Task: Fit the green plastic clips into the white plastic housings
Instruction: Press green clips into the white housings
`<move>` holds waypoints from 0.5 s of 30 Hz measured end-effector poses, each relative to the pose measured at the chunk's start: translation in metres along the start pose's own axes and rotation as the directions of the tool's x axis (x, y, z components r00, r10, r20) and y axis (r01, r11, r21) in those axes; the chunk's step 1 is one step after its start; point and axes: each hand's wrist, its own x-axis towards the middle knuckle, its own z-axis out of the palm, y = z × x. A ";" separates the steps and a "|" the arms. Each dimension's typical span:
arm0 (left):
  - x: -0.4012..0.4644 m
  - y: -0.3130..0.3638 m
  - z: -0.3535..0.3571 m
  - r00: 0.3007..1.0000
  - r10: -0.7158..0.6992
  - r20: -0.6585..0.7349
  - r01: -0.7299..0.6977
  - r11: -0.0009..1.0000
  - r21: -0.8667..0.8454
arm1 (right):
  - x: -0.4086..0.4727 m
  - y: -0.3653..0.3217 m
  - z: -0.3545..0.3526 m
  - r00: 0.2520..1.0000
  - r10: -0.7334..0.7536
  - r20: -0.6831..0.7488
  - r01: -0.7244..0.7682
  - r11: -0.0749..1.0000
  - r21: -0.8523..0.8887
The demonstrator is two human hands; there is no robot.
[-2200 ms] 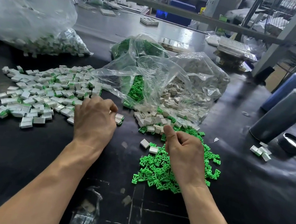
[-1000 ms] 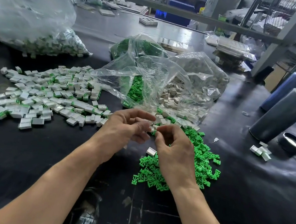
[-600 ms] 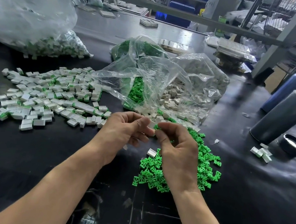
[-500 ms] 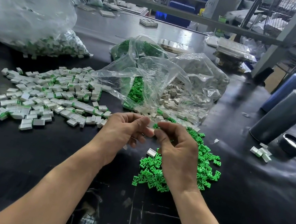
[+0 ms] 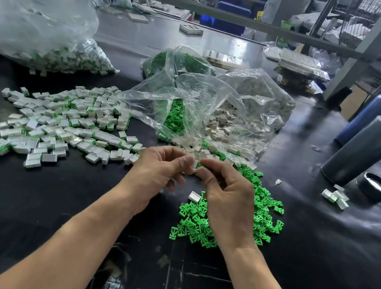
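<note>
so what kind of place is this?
Most likely a small factory's manual assembly bench: clear bags of bulk parts, a loose pile of green clips, a spread of assembled housings on a black worktable, metal racking behind.

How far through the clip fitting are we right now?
Done: a spread of fitted housings lies to the left, plus a bagful behind. In hand: left hand and right hand pinch a housing between them. Left: a pile of loose clips, loose housings in the open bag, one housing on the table.
</note>
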 end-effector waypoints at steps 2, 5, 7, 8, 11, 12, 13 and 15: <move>0.000 -0.002 0.002 0.999 0.035 -0.020 -0.035 0.999 -0.007 | 0.000 0.001 0.001 1.000 0.018 0.010 -0.018 0.999 0.028; -0.001 -0.002 0.002 0.997 0.083 -0.004 -0.083 0.996 -0.007 | 0.000 0.003 0.000 0.999 0.051 -0.001 -0.051 0.996 0.078; -0.003 -0.001 0.001 0.993 0.102 0.057 -0.103 0.995 0.008 | 0.001 0.002 -0.001 0.997 0.073 -0.021 -0.070 0.990 0.119; -0.004 0.000 0.001 0.990 0.106 0.088 -0.108 0.994 0.021 | 0.001 0.002 -0.002 0.996 0.080 -0.033 -0.075 0.989 0.131; -0.004 -0.001 0.003 0.985 0.125 0.121 -0.137 0.986 0.096 | 0.001 0.002 -0.005 0.995 0.087 -0.047 -0.082 0.990 0.113; -0.004 -0.002 0.004 0.984 0.130 0.122 -0.144 0.983 0.117 | 0.001 0.003 -0.005 0.995 0.084 -0.046 -0.079 0.992 0.099; -0.005 -0.002 0.005 0.984 0.129 0.126 -0.145 0.981 0.128 | 0.001 0.004 -0.006 0.996 0.078 -0.047 -0.074 0.994 0.085; -0.006 -0.002 0.004 0.984 0.109 0.144 -0.129 0.982 0.139 | 0.002 0.006 -0.007 0.997 0.065 -0.050 -0.063 0.997 0.048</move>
